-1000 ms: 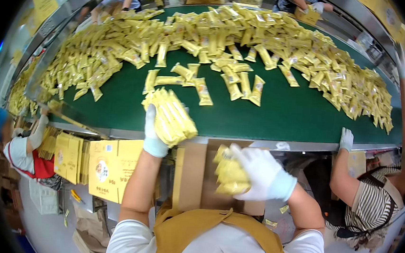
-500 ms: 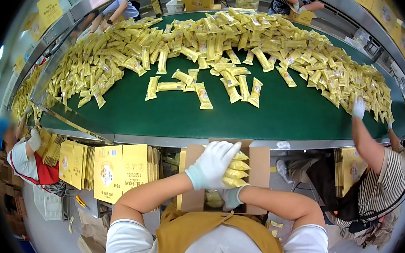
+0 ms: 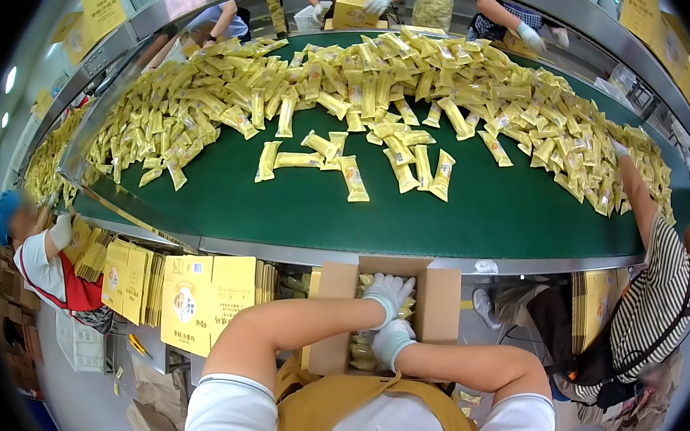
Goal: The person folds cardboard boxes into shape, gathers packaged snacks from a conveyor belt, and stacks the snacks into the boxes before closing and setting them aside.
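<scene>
My left hand [image 3: 390, 294], in a white glove, is open, its fingers stretched over the small yellow plastic packets [image 3: 362, 352] inside the open brown cardboard box [image 3: 440, 304]. My right hand [image 3: 393, 339], gloved also, is in the box just beside it; I cannot tell how far it is open or what it holds. Beyond the box, more yellow packets [image 3: 354, 179] lie on the wide green belt [image 3: 296, 216].

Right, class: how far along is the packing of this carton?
Done: the carton already holds yellow packets, though how many is hidden. In hand: the left hand and right hand are both inside, over the packets. Left, it seems: closing the open flaps, and perhaps adding more from the loose heap on the green belt.
</scene>
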{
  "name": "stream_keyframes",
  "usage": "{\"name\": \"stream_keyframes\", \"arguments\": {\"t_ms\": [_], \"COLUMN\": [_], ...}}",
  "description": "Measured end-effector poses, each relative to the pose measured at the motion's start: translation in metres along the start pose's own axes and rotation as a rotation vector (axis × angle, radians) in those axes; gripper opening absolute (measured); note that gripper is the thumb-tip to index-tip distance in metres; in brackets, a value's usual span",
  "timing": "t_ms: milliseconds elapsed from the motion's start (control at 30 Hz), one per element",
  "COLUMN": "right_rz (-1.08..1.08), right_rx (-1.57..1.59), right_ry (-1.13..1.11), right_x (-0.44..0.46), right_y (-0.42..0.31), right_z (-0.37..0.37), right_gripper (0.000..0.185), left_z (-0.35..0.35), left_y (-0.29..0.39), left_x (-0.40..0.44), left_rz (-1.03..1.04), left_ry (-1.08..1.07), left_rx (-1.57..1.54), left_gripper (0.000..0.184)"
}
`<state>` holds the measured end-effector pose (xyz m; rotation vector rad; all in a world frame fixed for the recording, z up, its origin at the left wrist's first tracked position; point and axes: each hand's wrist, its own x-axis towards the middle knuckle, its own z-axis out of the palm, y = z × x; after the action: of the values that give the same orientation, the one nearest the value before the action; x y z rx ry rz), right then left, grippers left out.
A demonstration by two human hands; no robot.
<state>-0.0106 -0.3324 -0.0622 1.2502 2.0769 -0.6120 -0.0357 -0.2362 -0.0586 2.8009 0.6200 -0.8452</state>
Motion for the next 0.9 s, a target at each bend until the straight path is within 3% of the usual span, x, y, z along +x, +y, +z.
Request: {"name": "stream_keyframes", "arguments": {"t_ms": [67,100,167,200,233,300,333,367,400,433,467,500,567,667,700,900], "right_rz": [-0.179,-0.230,-0.329,-0.448,-0.567,-0.408,-0.316,-0.214,-0.052,0.108,0.278,0.443,0.628,0.755,0.776,0.553], "right_rx": [-0.023,0.131,0.442,0.674,0.901,1.080,1.311,1.538,1.348,1.135,0.976,0.812,0.787,0.809,0.779,0.325], "right_ry": [0.105,0.010,-0.171,-0.014,0.148,0.365,0.483,0.604,0.836,1.049,1.045,1.034,0.842,0.712,0.671,0.758], "right_x": [-0.041,-0.062,-0.086,-0.097,-0.109,-0.137,-0.132,-0.117,-0.089,-0.057,-0.031,-0.007,0.039,0.067,0.069,0.078], "right_y": [0.022,0.040,0.073,0.098,0.126,0.173,0.197,0.219,0.239,0.258,0.274,0.287,0.307,0.300,0.294,0.279], "right_z": [-0.028,-0.053,-0.089,-0.090,-0.089,-0.116,-0.117,-0.116,-0.115,-0.113,-0.115,-0.119,-0.135,-0.172,-0.181,-0.134], "right_gripper": [0.053,0.052,0.050,0.050,0.050,0.046,0.047,0.048,0.050,0.052,0.062,0.072,0.095,0.108,0.109,0.091], "left_z": [-0.009,-0.019,-0.078,-0.095,-0.118,-0.138,-0.142,-0.138,-0.128,-0.112,-0.118,-0.109,-0.102,-0.090,-0.112,-0.075], "left_y": [-0.012,-0.019,-0.042,-0.068,-0.096,-0.155,-0.186,-0.211,-0.231,-0.253,-0.268,-0.287,-0.306,-0.313,-0.281,-0.236], "left_x": [-0.004,-0.010,-0.044,-0.058,-0.066,-0.094,-0.090,-0.078,-0.060,-0.028,-0.011,0.015,0.047,0.084,0.069,0.064], "left_rz": [0.141,0.212,0.377,0.493,0.619,0.667,0.617,0.507,0.191,-0.098,-0.308,-0.510,-0.687,-0.844,-0.906,-0.393], "left_ry": [-0.095,-0.139,-0.280,-0.221,-0.295,-0.230,0.016,0.184,0.352,0.543,0.636,0.663,0.658,0.534,0.513,0.726], "left_rx": [-0.027,-0.038,-0.112,-0.403,-0.591,-1.088,-0.914,-0.957,-1.028,-1.067,-0.751,-0.676,-0.765,-0.750,-0.680,-0.485], "left_gripper": [0.098,0.099,0.084,0.073,0.062,0.041,0.040,0.039,0.042,0.062,0.076,0.088,0.094,0.094,0.090,0.073]}}
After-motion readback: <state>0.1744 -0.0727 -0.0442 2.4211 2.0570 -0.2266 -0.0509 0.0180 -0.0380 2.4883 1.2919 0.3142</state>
